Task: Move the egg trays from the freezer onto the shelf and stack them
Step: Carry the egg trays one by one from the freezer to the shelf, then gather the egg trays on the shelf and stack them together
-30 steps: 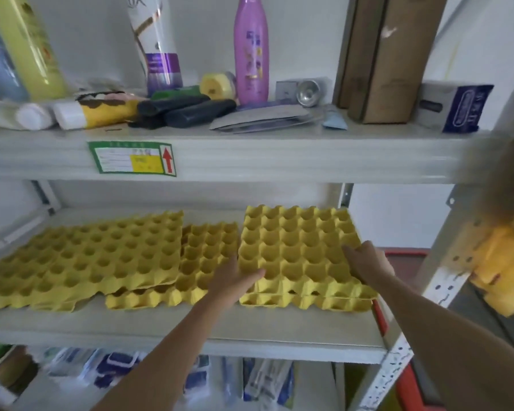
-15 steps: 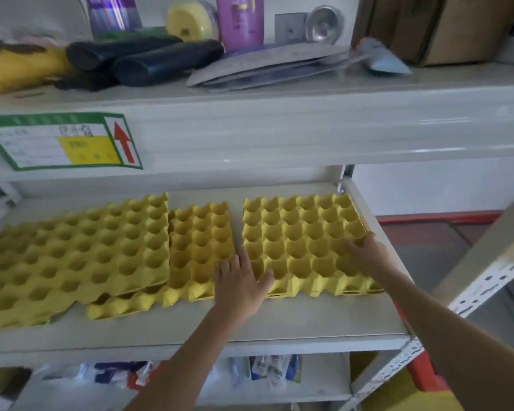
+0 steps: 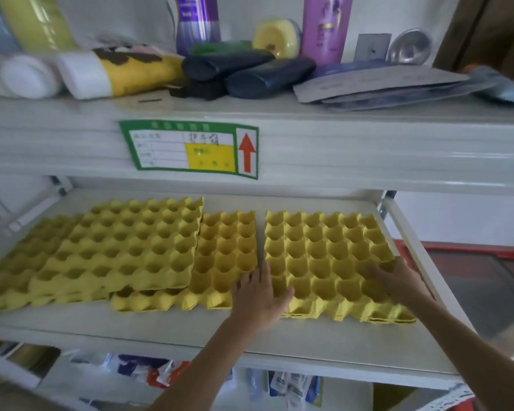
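Note:
Yellow egg trays lie on the white middle shelf (image 3: 190, 333). The right stack of trays (image 3: 324, 256) sits flat near the shelf's right end. My left hand (image 3: 258, 295) lies flat on its front left corner, fingers spread and reaching into the gap beside the middle tray (image 3: 226, 250). My right hand (image 3: 398, 280) grips the stack's front right edge, fingers curled over the cells. A larger left stack (image 3: 125, 241) overlaps the middle tray and lies slightly askew.
The upper shelf (image 3: 339, 137) carries bottles, tubes, dark rolls and flat packets, and a green label with a red arrow. A metal upright (image 3: 410, 247) borders the right end. A red-rimmed chest (image 3: 472, 280) stands lower right. Packets fill the shelf below.
The right stack has gone from tilted in both hands to lying flat on the shelf. My left hand slid to its front left corner. The view moved closer and left.

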